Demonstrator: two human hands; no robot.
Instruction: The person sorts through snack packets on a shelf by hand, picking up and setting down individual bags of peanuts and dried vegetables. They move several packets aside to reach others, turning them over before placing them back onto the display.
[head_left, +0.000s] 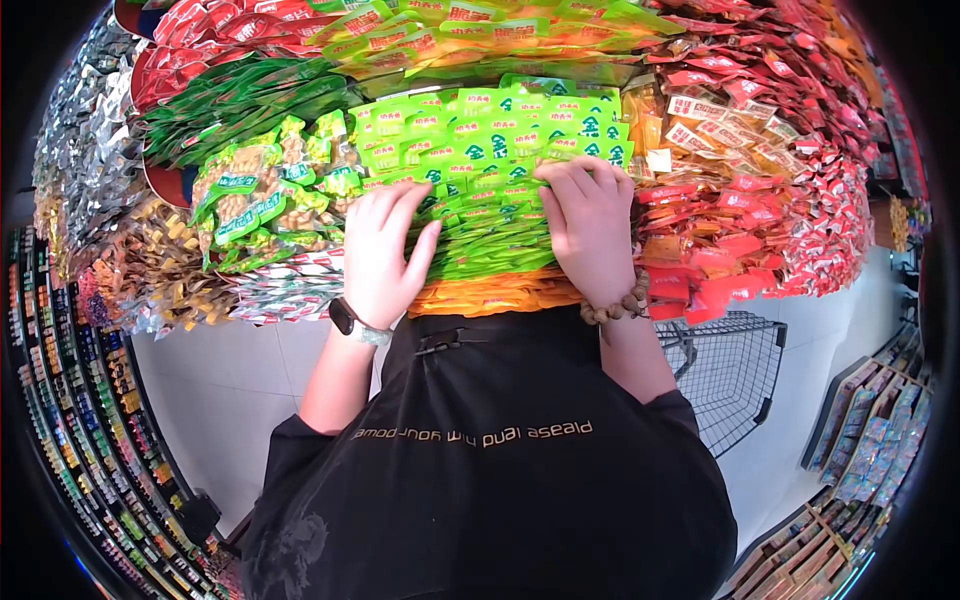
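Observation:
Rows of small bright-green snack packets (500, 135) lie stacked in front of me, the upper ones flat and overlapping, those nearer me standing on edge. On the left border of this pile rests my left hand (385, 245), its fingertips on the packets and its thumb spread apart. My right hand (590, 225) lies over the pile's right border, fingers bent slightly over the packet edges and thumb apart. Neither hand visibly grips a packet. Both hands are open, a gap of green packets between them. Orange packets (495, 295) form a row just below, against my dark apron (490, 480).
Left of the green pile are clear bags of nuts (245, 190) and dark-green packets (240, 105). Red packets (740, 240) fill the right side. A wire shopping cart (735, 375) stands on the floor at right. Shelves of goods (90, 400) curve along the left.

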